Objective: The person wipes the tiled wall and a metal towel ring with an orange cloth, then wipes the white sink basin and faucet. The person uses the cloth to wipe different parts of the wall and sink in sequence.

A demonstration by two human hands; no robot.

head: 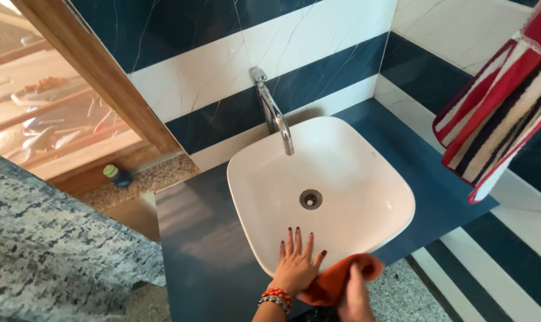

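While the left hand [295, 265] lies flat on the near rim of the white washbasin [366, 179], its fingers [290, 237] are spread wide and point into the bowl, gripping nothing. Dark polish shows on the nails; red and silver bangles [275, 298] circle the wrist just behind the palm.

Right hand [355, 295] sits just beside the left thumb, at the bottom edge of view. It is closed over an orange cloth [336, 279]; fingertips are hidden under the fabric, so the exact grip cannot be told. The cloth bunches between the two hands and laps against the basin's near rim.

Ahead of the left fingertips, at the bowl's centre: round metal drain [310, 199]. Farther ahead, at the far rim: chrome tap [273, 112], spout angled over the bowl.

Basin rests on a dark blue counter [199, 238]. Wall beyond is tiled in dark blue and white bands [222, 83].

Well off to the right of the hands, up high: red, white and dark striped towel [497, 113], hanging. Well off to the left: small green-capped bottle [116, 175] on a speckled stone ledge [157, 176], below a wooden frame [97, 71].
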